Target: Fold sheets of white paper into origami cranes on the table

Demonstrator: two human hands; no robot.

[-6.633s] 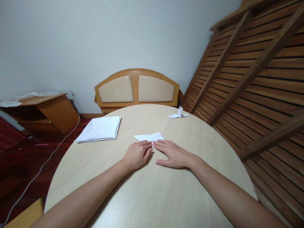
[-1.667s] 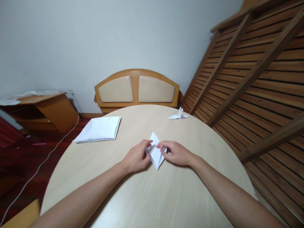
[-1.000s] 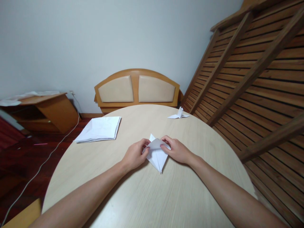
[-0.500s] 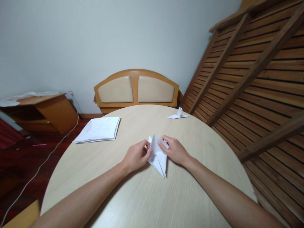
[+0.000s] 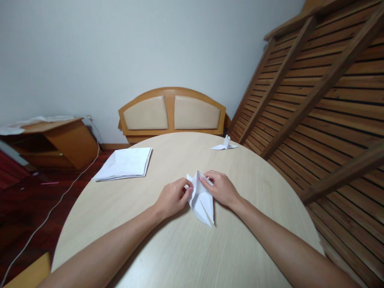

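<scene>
Between my two hands is a partly folded sheet of white paper (image 5: pixel 203 206), its split, pointed end toward me and flaps raised at the far end. My left hand (image 5: pixel 175 196) is closed on its left edge, thumb and index finger pinching a flap. On the opposite side my right hand (image 5: pixel 220 188) grips the upper right flap, thumb on top and fingers behind. A finished white paper crane (image 5: pixel 225 145) stands near the table's far right edge, touched by neither hand.
A stack of white paper (image 5: pixel 127 162) lies at the left of the round wooden table (image 5: pixel 240 248). Beyond the table stands a headboard (image 5: pixel 170 94). Wooden slats (image 5: pixel 324 96) lean at the right. A white cable (image 5: pixel 64 196) runs over the floor by a cabinet (image 5: pixel 67 144).
The folded paper's raised flap has bent and its lower part has opened wider and bulged, the point shifting slightly right. Both hands keep their pinch nearly in place.
</scene>
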